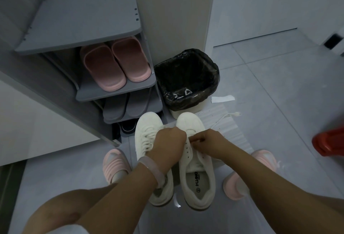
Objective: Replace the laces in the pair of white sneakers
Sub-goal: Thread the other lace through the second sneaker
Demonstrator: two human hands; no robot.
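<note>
Two white sneakers stand side by side on the floor, toes pointing away from me. The left sneaker [147, 133] is laced. The right sneaker [197, 170] shows bare eyelets along its lower half. My left hand [168, 144] and my right hand [209, 140] meet over the right sneaker's upper eyelets, each pinching a white lace [188, 141] there. A loose white lace [226, 117] lies on a clear plastic sheet [232, 131] to the right of the sneakers.
A grey shoe rack [115, 92] with pink slippers [115, 62] and grey slippers stands ahead on the left. A bin lined with a black bag [186, 77] sits behind the sneakers. A red object [329, 140] is at the right edge. My feet in pink slippers flank the sneakers.
</note>
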